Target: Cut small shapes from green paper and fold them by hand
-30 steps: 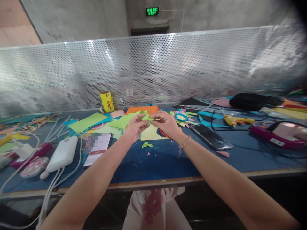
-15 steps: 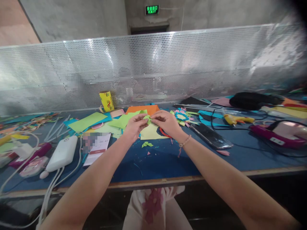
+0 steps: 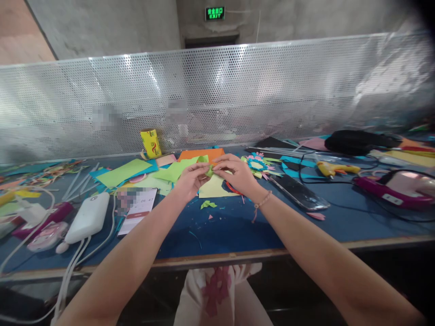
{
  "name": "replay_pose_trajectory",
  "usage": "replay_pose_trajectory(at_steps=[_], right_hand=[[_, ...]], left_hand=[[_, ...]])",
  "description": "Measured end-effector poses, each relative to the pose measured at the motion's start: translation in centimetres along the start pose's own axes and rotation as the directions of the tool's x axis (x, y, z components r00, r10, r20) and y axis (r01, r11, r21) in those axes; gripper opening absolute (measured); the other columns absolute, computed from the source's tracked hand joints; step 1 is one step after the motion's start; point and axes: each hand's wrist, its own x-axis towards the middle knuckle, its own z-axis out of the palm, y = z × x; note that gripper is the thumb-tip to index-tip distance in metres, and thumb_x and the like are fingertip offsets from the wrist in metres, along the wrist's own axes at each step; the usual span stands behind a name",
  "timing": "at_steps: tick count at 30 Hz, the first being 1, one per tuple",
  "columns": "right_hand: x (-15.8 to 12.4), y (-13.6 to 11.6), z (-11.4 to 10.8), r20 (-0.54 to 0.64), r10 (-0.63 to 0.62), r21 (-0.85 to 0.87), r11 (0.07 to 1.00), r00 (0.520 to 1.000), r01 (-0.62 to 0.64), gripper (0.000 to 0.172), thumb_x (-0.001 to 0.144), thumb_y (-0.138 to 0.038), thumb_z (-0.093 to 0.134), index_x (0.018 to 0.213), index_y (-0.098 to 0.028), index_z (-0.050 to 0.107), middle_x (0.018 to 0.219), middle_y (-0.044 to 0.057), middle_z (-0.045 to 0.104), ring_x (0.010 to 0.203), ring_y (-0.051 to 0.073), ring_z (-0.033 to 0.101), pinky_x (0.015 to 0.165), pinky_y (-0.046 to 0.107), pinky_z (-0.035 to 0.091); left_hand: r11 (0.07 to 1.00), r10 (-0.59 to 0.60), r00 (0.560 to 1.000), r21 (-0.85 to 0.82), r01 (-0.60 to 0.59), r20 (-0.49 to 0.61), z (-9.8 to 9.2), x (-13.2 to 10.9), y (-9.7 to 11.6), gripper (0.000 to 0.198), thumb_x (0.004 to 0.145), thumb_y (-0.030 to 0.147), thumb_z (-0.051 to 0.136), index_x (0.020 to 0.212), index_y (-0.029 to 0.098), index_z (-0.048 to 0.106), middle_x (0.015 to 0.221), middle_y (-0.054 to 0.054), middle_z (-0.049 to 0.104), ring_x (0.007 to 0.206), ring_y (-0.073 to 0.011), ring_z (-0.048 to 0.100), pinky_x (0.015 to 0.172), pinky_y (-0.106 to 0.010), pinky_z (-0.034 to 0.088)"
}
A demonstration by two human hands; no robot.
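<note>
A small piece of green paper (image 3: 210,171) is pinched between my two hands above the middle of the table. My left hand (image 3: 193,180) closes its fingertips on the piece's left side. From the other side my right hand (image 3: 234,170) grips it with thumb and forefinger. Fingers hide much of the paper, so its exact shape cannot be made out. Below the hands lies a pale yellow sheet (image 3: 212,186), with a folded green paper scrap (image 3: 208,205) in front of it. Larger green sheets (image 3: 170,172) and an orange sheet (image 3: 200,155) lie behind.
Right of my hands are a blue-and-pink paper flower (image 3: 257,164), a dark phone (image 3: 299,194) and a yellow glue gun (image 3: 336,169). On the left lie a lit phone (image 3: 141,210) and a white power bank (image 3: 89,218) with cables. A perforated metal screen (image 3: 217,99) stands behind the table.
The small green paper has turned slightly between my fingertips, and my fingers have shifted a little. Both hands stay in nearly the same place.
</note>
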Motion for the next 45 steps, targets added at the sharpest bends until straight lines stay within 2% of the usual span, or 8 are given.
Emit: replay_pose_trajectory(at_steps=[6,16,25,29,35,38,41,45], right_hand=[[0.05,-0.21,-0.18,0.013,-0.068,-0.006,0.998,0.998,0.068,0.010,0.077,-0.024,0.056,0.078,-0.026,0.065,0.092,0.002,0.062,0.090,0.016,0.056,0.083,0.036,0.046],[0.07,0.19,-0.22,0.056,-0.078,0.014,0.997,0.995,0.077,0.007,0.078,-0.024,0.055,0.076,-0.021,0.061,0.092,0.005,0.060,0.089,0.015,0.055,0.073,0.032,0.048],[0.11,0.16,-0.09,0.048,-0.085,0.026,0.996,0.995,0.083,0.004,0.077,-0.022,0.055,0.074,-0.020,0.058,0.088,0.005,0.060,0.085,0.014,0.056,0.074,0.032,0.047],[-0.04,-0.06,-0.12,0.032,-0.130,-0.011,0.991,0.991,0.131,0.005,0.077,-0.021,0.054,0.075,-0.021,0.059,0.086,0.004,0.061,0.084,0.014,0.056,0.070,0.031,0.048],[-0.13,-0.40,-0.07,0.001,-0.230,-0.058,0.972,0.973,0.229,0.008,0.078,-0.019,0.054,0.079,-0.023,0.061,0.083,0.002,0.063,0.083,0.014,0.057,0.077,0.033,0.047],[-0.08,-0.42,-0.01,-0.025,-0.179,-0.038,0.983,0.984,0.178,0.008,0.076,-0.018,0.056,0.077,-0.024,0.061,0.081,0.001,0.063,0.082,0.014,0.057,0.075,0.033,0.047],[0.03,-0.35,0.02,-0.085,-0.070,-0.006,0.998,0.994,0.070,0.007,0.074,-0.017,0.057,0.075,-0.023,0.061,0.079,0.002,0.061,0.078,0.014,0.056,0.069,0.031,0.048],[0.16,-0.27,-0.06,-0.122,-0.017,0.053,0.998,0.992,0.023,0.005,0.074,-0.017,0.057,0.074,-0.021,0.060,0.079,0.002,0.058,0.078,0.014,0.055,0.067,0.030,0.047]], left_hand=[[0.996,-0.061,0.998,-0.059,0.062,0.026,0.46,-0.38,0.39,0.013,0.063,0.010,0.064,0.075,0.014,0.061,0.065,0.000,0.060,0.061,-0.0075,0.056,0.069,-0.025,0.044],[0.993,-0.122,0.991,0.000,0.122,0.056,0.49,-0.58,0.65,0.012,0.063,0.013,0.064,0.075,0.014,0.060,0.066,0.001,0.059,0.062,-0.0066,0.055,0.068,-0.024,0.042],[0.991,-0.137,0.989,0.005,0.137,0.057,0.48,-0.67,0.68,0.013,0.063,0.013,0.064,0.075,0.014,0.060,0.071,0.000,0.061,0.070,-0.0108,0.059,0.079,-0.033,0.043],[0.987,-0.160,0.985,-0.014,0.161,0.063,0.63,-0.82,0.81,0.013,0.064,0.013,0.063,0.076,0.014,0.060,0.072,0.000,0.061,0.071,-0.0109,0.059,0.080,-0.032,0.043],[0.978,-0.194,0.976,-0.055,0.200,0.098,0.68,-0.91,0.82,0.011,0.066,0.011,0.060,0.076,0.016,0.058,0.069,0.001,0.061,0.068,-0.0094,0.060,0.079,-0.030,0.045],[0.992,-0.124,0.988,-0.026,0.127,0.086,0.65,-0.80,0.67,0.011,0.065,0.013,0.062,0.073,0.016,0.056,0.070,0.001,0.060,0.070,-0.0106,0.060,0.078,-0.031,0.045],[0.996,0.073,0.995,0.045,-0.076,0.067,0.72,-0.75,0.44,0.012,0.064,0.016,0.064,0.073,0.016,0.057,0.074,0.001,0.061,0.073,-0.0120,0.060,0.077,-0.032,0.046],[0.904,0.311,0.946,0.281,-0.324,0.090,0.74,-0.72,0.13,0.019,0.061,0.020,0.068,0.078,0.017,0.061,0.080,-0.002,0.062,0.073,-0.0117,0.059,0.074,-0.030,0.047]])
